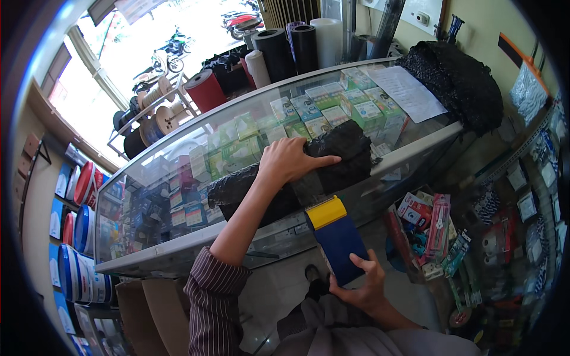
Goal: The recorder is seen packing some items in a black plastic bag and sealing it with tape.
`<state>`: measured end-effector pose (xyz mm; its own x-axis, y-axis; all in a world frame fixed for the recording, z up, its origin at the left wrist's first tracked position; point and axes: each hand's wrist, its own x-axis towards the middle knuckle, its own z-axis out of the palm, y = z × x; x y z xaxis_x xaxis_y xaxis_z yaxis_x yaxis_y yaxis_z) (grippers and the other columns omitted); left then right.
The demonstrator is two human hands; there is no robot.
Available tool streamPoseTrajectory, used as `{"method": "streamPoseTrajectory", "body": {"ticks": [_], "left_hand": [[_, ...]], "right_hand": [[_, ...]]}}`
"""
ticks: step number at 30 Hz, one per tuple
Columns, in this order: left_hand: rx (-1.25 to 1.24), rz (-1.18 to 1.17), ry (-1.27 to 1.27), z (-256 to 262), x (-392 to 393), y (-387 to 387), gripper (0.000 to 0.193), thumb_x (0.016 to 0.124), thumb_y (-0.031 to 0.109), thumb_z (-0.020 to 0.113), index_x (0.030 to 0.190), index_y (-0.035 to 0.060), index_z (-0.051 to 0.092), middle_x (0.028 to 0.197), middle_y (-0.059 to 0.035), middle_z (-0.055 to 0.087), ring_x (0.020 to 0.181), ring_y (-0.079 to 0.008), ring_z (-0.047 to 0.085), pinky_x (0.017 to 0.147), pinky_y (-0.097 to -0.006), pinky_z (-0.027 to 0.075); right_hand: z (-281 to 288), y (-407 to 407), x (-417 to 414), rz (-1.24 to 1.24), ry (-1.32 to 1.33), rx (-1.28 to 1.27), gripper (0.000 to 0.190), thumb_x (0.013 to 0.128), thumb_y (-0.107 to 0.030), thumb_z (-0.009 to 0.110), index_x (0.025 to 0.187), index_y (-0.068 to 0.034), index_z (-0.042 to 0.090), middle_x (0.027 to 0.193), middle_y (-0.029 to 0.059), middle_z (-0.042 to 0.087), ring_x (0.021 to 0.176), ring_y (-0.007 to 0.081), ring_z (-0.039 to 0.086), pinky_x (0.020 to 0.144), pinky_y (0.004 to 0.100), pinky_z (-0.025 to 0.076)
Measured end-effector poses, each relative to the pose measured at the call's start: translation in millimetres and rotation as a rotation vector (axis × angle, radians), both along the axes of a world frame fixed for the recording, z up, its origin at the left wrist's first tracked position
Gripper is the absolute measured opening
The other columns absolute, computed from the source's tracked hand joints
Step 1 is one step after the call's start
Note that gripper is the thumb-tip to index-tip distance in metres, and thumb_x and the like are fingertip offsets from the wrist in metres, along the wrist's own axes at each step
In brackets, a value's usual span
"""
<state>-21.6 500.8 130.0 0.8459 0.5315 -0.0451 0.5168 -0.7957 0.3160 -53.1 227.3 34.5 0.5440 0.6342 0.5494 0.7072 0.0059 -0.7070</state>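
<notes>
A long parcel (340, 142) wrapped in crinkled black plastic lies along the near edge of the glass display counter (173, 249). My left hand (289, 160) grips it from above, thumb stretched over its right part and fingertips hidden behind the far side. Below, away from the counter's edge, my right hand (365, 285) holds a dark blue tape dispenser (340, 244) by its lower end. Its yellow toothed end (327, 212) points up at the parcel. A translucent strip of tape (310, 186) runs across the black plastic down to that yellow end.
More black plastic (454, 84) is heaped at the counter's right end beside a written paper sheet (407, 91). Boxed bulbs (285, 111) fill the case. A bin of packaged goods (427, 231) stands at right, cardboard (156, 311) at lower left, rolls (274, 53) beyond the counter.
</notes>
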Motion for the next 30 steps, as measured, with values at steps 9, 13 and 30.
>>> {"method": "streamPoseTrajectory", "body": {"ticks": [9, 13, 30], "left_hand": [[-0.081, 0.023, 0.06, -3.1, 1.5, 0.0, 0.091, 0.059, 0.081, 0.056, 0.099, -0.0004, 0.063, 0.103, -0.0206, 0.062, 0.103, -0.0332, 0.058, 0.09, -0.0417, 0.043], [0.077, -0.029, -0.312, -7.2, 0.2, -12.7, 0.073, 0.06, 0.073, 0.066, 0.082, 0.0034, 0.061, 0.084, -0.0155, 0.062, 0.09, -0.0302, 0.06, 0.082, -0.0399, 0.046], [0.629, -0.234, -0.017, -23.2, -73.1, -72.1, 0.11, 0.056, 0.023, 0.077, 0.144, 0.003, 0.014, 0.146, -0.0154, 0.024, 0.137, -0.0283, 0.023, 0.109, -0.0495, 0.022]], "right_hand": [[-84.1, -3.3, 3.6, 0.093, -0.024, 0.041, 0.074, 0.06, -0.019, 0.083, 0.12, -0.018, 0.039, 0.094, 0.018, 0.048, 0.07, 0.0325, 0.06, 0.054, 0.0389, 0.051], [-95.1, 10.5, 11.6, 0.096, 0.02, 0.053, 0.074, 0.061, -0.018, 0.082, 0.12, -0.017, 0.037, 0.091, 0.0166, 0.047, 0.07, 0.0326, 0.059, 0.055, 0.0403, 0.05], [-74.8, -11.7, 5.6, 0.132, 0.061, 0.013, 0.07, 0.062, -0.015, 0.08, 0.117, -0.014, 0.039, 0.094, 0.0236, 0.048, 0.075, 0.0371, 0.06, 0.061, 0.0411, 0.051]]}}
